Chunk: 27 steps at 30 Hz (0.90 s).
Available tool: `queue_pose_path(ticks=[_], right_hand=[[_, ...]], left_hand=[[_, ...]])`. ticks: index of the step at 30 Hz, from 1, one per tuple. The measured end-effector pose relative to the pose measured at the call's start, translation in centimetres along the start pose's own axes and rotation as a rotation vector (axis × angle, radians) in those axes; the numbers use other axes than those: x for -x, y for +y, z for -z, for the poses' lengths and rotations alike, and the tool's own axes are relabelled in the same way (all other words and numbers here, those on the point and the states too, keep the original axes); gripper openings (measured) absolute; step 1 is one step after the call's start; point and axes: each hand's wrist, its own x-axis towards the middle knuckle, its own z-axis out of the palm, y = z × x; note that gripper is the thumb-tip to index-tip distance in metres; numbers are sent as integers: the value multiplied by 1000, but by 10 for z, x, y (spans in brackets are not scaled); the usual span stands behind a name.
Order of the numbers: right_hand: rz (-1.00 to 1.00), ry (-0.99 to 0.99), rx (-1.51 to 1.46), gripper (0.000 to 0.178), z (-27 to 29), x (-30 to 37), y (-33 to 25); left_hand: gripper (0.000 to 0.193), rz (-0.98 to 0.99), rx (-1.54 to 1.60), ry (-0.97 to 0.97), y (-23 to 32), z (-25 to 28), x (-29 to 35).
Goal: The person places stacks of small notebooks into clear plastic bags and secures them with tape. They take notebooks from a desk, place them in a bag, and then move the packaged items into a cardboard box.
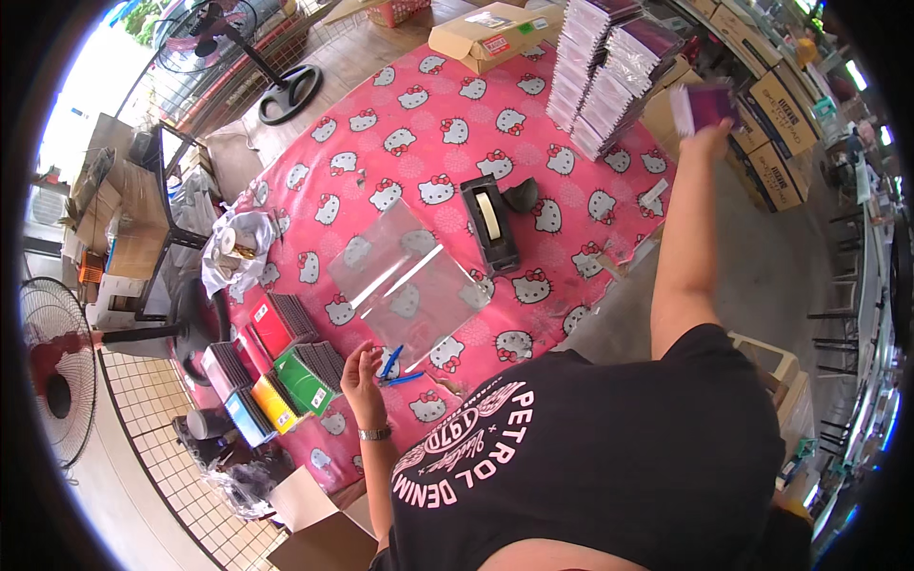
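Observation:
My right arm stretches out past the table's right side. At its end my right hand (719, 138) grips a purple, plastic-wrapped pack of notebooks (700, 107). Bent at the near edge, my left hand (362, 379) holds nothing, its fingers loosely apart. Beside it lie blue-handled scissors (393, 369). A clear plastic sheet or bag (405, 285) lies flat on the table just beyond. Farther back stands a black tape dispenser (489, 226) with a roll in it. Tall stacks of wrapped purple notebooks (595, 81) rise at the table's far right, near my right hand.
A pink patterned cloth (419, 143) covers the table. Small notebooks in several colours (305, 381) stand in rows at the left, below a white plastic bag (236, 249). An open carton (324, 542) sits near left. Cartons (776, 114) are piled at right; fans (59, 371) stand left.

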Motion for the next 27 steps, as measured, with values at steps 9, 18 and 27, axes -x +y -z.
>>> queue_pose_path(ticks=[9, 18, 27], right_hand=[[-120, -259, 859, 67, 120, -91, 164], [273, -618, 1607, 82, 138, -82, 234], [1067, -364, 1197, 52, 112, 105, 211]], left_hand=[[24, 94, 9, -43, -34, -5, -4], [27, 172, -74, 87, -32, 45, 22], [23, -195, -59, 680, 22, 193, 37]])
